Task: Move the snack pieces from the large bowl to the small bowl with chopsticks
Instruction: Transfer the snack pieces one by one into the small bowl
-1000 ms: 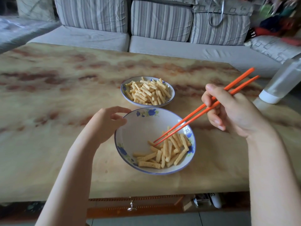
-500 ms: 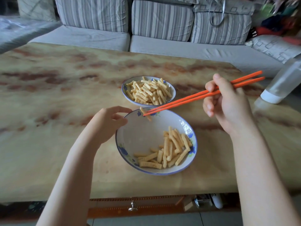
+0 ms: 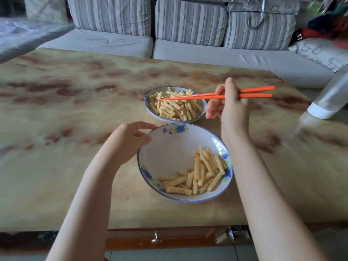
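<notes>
- Lying in two heaps, the snack pieces (image 3: 204, 172) fill the near right side of the large bowl (image 3: 169, 153), below and nearer than the right hand's fingers, while many more are piled in the small bowl (image 3: 146, 102), just left of those fingers.
- The chopsticks (image 3: 188, 97) are orange and lie nearly level, side by side. Their tips reach left from the fingers over the far left part of the small bowl, just above the pile. Whether a piece sits between the tips cannot be told.
- The right hand (image 3: 229, 108) is raised beside the small bowl's right rim, its fingers (image 3: 219, 91) clamped round the chopsticks near their middle, so the blunt ends stick out to the right.
- The left hand (image 3: 128, 142) rests at the far left edge of the large bowl, its fingers (image 3: 148, 126) loosely curved, their tips touching the outside of the rim.
- The two bowls stand close together on the bench (image 3: 56, 129), the small one farther away than both sets of fingers.
- A pale bottle (image 3: 329, 98) with a white cap leans at the bench's right edge, well to the right of the right fingers and blurred.
- A striped sofa (image 3: 113, 40) runs behind the bench.
- A metal knob (image 3: 156, 240) shows under the bench's near edge.
</notes>
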